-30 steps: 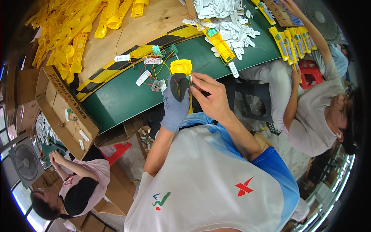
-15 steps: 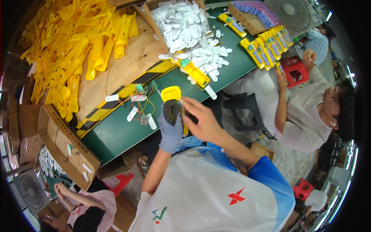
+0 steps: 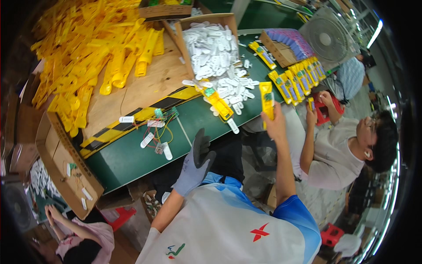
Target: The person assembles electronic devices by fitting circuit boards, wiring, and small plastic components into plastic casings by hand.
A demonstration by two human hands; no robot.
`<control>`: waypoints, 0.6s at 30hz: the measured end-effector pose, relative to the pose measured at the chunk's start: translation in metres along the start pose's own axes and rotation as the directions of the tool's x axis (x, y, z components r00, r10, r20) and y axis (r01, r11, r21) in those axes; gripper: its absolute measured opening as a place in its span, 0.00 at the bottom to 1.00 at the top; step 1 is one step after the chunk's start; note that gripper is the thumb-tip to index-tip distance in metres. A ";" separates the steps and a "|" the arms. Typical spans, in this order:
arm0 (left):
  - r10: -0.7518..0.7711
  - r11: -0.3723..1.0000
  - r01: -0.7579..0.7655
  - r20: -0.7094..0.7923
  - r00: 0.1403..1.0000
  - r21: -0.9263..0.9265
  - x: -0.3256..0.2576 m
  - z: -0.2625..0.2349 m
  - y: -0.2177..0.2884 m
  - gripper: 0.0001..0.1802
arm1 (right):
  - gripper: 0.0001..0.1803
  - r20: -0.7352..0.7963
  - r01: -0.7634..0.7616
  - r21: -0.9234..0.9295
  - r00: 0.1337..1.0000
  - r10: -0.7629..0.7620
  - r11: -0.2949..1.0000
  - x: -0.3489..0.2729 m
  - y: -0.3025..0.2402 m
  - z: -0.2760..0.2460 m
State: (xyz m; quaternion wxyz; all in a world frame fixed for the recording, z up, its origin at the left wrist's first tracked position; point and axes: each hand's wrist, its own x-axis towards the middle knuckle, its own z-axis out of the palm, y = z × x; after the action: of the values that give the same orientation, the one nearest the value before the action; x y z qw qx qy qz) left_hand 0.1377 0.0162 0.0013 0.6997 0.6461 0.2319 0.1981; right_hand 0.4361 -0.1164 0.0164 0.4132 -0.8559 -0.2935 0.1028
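We work at a green bench top point(image 3: 132, 158) edged with a yellow-and-black striped strip, set against a bare wooden board point(image 3: 140, 90).

Nearest to us, the left hand point(image 3: 194, 163) wears a grey glove. It is raised just in front of the bench edge, fingers spread and pointing up and away; the hand is empty and touches nothing. Its forearm runs down into the white and blue shirt, which hides the elbow.

Farther out, the right hand point(image 3: 273, 124) is extended to the right of the bench. It is bare, and its fingers are closed around the lower end of a yellow casing point(image 3: 266, 99). The fingers hide that lower end. The casing's long axis stands nearly upright in the picture, its free end pointing away from us.

On the bench between the hands lie small white parts with coloured wires point(image 3: 159, 132); their detail is too fine to make out.

Beyond, a cardboard box of white parts point(image 3: 211, 48) spills onto the bench, and a heap of yellow mouldings point(image 3: 92, 53) covers the board.
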 end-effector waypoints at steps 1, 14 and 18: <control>-0.005 1.000 0.006 -0.051 0.999 0.021 -0.006 -0.007 -0.007 0.31 | 0.27 -0.052 0.086 -0.209 0.994 -0.099 0.974 0.021 0.020 -0.005; 0.486 0.545 0.129 -0.438 0.756 0.828 -0.025 -0.103 -0.020 0.32 | 0.23 -0.277 0.334 -0.567 0.784 -0.556 0.753 0.014 -0.028 0.058; 0.492 0.530 0.051 -0.355 0.795 0.847 0.006 -0.114 -0.017 0.32 | 0.18 0.092 0.287 0.118 0.950 -0.298 0.951 -0.032 -0.105 0.144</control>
State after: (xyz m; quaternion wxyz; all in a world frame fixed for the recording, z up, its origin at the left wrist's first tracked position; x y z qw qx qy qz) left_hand 0.0759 0.1110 -0.0227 0.1819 0.8325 0.4007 0.3367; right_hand 0.3055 0.0092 0.0031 0.4509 -0.7736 -0.4335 0.1015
